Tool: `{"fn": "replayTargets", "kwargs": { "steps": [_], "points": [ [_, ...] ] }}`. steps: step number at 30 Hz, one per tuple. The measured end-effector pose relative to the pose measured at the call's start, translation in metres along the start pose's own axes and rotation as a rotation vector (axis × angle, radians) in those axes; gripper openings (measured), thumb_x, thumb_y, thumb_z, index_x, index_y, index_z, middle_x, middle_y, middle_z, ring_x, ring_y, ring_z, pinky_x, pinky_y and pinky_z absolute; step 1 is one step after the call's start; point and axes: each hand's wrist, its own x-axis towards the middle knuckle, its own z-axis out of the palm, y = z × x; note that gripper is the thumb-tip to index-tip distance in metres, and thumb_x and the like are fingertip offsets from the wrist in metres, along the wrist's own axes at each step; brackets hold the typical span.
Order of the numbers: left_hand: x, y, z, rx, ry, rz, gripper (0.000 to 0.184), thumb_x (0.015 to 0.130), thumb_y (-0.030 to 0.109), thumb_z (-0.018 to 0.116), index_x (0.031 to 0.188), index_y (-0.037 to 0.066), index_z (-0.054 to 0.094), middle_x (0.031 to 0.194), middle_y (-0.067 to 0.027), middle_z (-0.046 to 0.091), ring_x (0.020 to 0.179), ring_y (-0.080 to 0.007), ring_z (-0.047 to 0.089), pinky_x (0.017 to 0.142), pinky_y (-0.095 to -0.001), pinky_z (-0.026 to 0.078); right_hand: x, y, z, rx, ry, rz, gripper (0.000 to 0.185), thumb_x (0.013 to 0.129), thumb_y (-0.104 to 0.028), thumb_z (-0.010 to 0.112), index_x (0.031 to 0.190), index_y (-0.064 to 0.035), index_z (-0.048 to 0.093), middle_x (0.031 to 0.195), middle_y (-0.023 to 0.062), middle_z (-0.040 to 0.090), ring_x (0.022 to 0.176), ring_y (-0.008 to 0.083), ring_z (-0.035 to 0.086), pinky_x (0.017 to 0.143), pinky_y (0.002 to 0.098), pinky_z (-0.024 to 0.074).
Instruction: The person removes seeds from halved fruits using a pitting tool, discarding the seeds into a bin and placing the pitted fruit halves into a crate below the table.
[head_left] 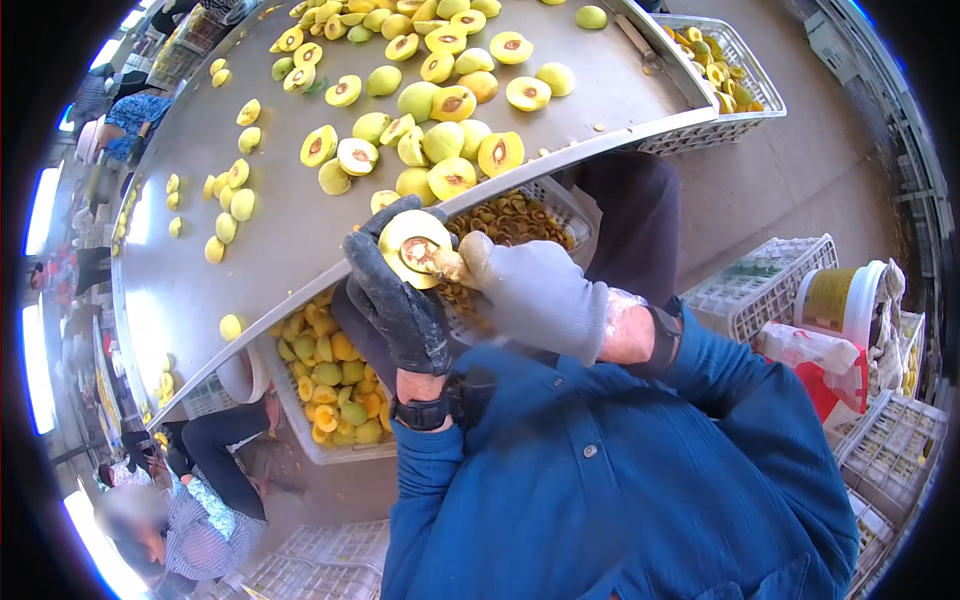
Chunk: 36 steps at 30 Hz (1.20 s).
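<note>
My left hand (400,295), in a dark glove, holds a halved yellow fruit (413,248) with its cut face and brown pit area turned up. My right hand (525,295), in a grey glove, is closed around a small tool (453,268), whose end meets the middle of that cut face. The tool is mostly hidden by the fingers. Both hands are just off the near edge of the metal table (270,190). Cut and whole fruits (443,142) lie on the table beyond them. Below the hands, a basket (575,215) holds many small brown pieces.
A crate of fruit halves (330,452) stands at the lower left, another crate (770,95) at the upper right. A knife (635,37) lies by the table's far right corner. White crates (765,285) and a bucket (835,298) are at right. Co-workers (205,530) sit at left.
</note>
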Motion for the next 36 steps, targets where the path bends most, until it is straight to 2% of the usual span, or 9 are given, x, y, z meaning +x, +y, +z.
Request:
{"fn": "replayTargets", "kwargs": {
  "steps": [6, 13, 16, 20, 24, 29, 31, 34, 36],
  "points": [
    [-0.044, -0.031, -0.041, 0.665, -0.164, 0.401, 0.047, 0.101, 0.009, 0.046, 0.145, 0.001, 0.033, 0.147, -0.0177, 0.036, 0.13, -0.0281, 0.04, 0.109, -0.0348, 0.032, 0.003, 0.017, -0.005, -0.071, -0.133, 0.023, 0.025, 0.082, -0.016, 0.064, 0.097, -0.0046, 0.047, 0.067, 0.0149, 0.063, 0.062, 0.0359, 0.066, 0.053, 0.0453, 0.0516],
    [-0.047, -0.067, -0.072, 0.636, -0.422, 0.104, 0.044, 0.099, 0.008, 0.049, 0.142, 0.003, 0.042, 0.144, -0.0167, 0.046, 0.133, -0.0296, 0.043, 0.113, -0.0358, 0.031, 0.005, 0.017, -0.014, -0.024, -0.275, 0.067, 0.023, 0.084, -0.015, 0.062, 0.098, -0.0043, 0.048, 0.068, 0.0193, 0.063, 0.067, 0.0385, 0.066, 0.058, 0.0481, 0.0509],
    [-0.052, -0.118, -0.088, -0.208, -0.411, -0.255, 0.047, 0.1, 0.01, 0.046, 0.145, 0.002, 0.035, 0.149, -0.0138, 0.038, 0.137, -0.0269, 0.038, 0.114, -0.0338, 0.03, 0.002, 0.02, -0.015, 0.084, -0.263, 0.077, 0.022, 0.085, -0.016, 0.061, 0.098, -0.0036, 0.049, 0.07, 0.0222, 0.062, 0.07, 0.0404, 0.065, 0.062, 0.0493, 0.05],
    [-0.015, -0.032, -0.033, -0.168, -0.16, -0.118, 0.043, 0.103, 0.024, 0.04, 0.137, -0.002, 0.043, 0.136, -0.0174, 0.049, 0.121, -0.0268, 0.05, 0.106, -0.0347, 0.04, -0.002, 0.023, -0.006, 0.224, -0.16, 0.155, 0.023, 0.084, -0.016, 0.062, 0.099, -0.0018, 0.053, 0.073, 0.0221, 0.063, 0.07, 0.0391, 0.065, 0.063, 0.0458, 0.0506],
    [-0.001, 0.015, 0.033, -0.287, 0.054, -0.07, 0.051, 0.105, 0.037, 0.035, 0.129, -0.006, 0.05, 0.123, -0.0211, 0.059, 0.106, -0.0268, 0.062, 0.097, -0.0356, 0.049, -0.013, 0.017, 0.01, 0.829, -0.213, 0.291, 0.025, 0.082, -0.013, 0.064, 0.103, -0.0006, 0.058, 0.079, 0.0197, 0.066, 0.072, 0.0316, 0.067, 0.065, 0.0365, 0.0516],
    [0.015, 0.006, 0.018, -0.321, -0.211, -0.171, 0.068, 0.102, 0.056, 0.028, 0.112, -0.003, 0.059, 0.094, -0.0164, 0.067, 0.087, -0.0255, 0.066, 0.081, -0.0373, 0.054, -0.011, 0.016, 0.004, 0.468, -0.085, 0.179, 0.022, 0.087, -0.02, 0.061, 0.089, 0.0009, 0.059, 0.067, 0.0231, 0.061, 0.065, 0.0418, 0.064, 0.058, 0.0464, 0.0494],
    [0.01, 0.013, 0.037, -0.584, 0.07, -0.211, 0.07, 0.102, 0.057, 0.026, 0.112, -0.004, 0.059, 0.094, -0.0162, 0.067, 0.084, -0.0262, 0.066, 0.081, -0.0374, 0.054, -0.015, 0.014, 0.006, 0.677, -0.132, 0.23, 0.021, 0.088, -0.021, 0.061, 0.091, -0.0001, 0.059, 0.069, 0.0224, 0.063, 0.066, 0.0405, 0.065, 0.058, 0.0461, 0.0499],
    [0.002, 0.006, 0.027, -0.332, -0.007, -0.127, 0.071, 0.101, 0.059, 0.027, 0.109, -0.004, 0.06, 0.093, -0.0164, 0.067, 0.083, -0.0268, 0.066, 0.081, -0.0383, 0.055, -0.025, 0.031, 0.036, 0.713, -0.004, 0.018, 0.019, 0.088, -0.02, 0.061, 0.092, -0.0017, 0.059, 0.067, 0.0205, 0.064, 0.063, 0.0388, 0.065, 0.056, 0.0449, 0.0503],
    [0.002, 0.011, 0.016, -0.045, -0.108, -0.037, 0.069, 0.101, 0.058, 0.03, 0.107, -0.004, 0.06, 0.09, -0.0174, 0.067, 0.08, -0.0263, 0.066, 0.08, -0.0382, 0.056, -0.021, 0.026, 0.017, 0.399, -0.153, 0.064, 0.019, 0.087, -0.018, 0.06, 0.097, -0.0014, 0.059, 0.069, 0.0194, 0.064, 0.063, 0.0364, 0.066, 0.056, 0.0428, 0.0506]
  ]
}}
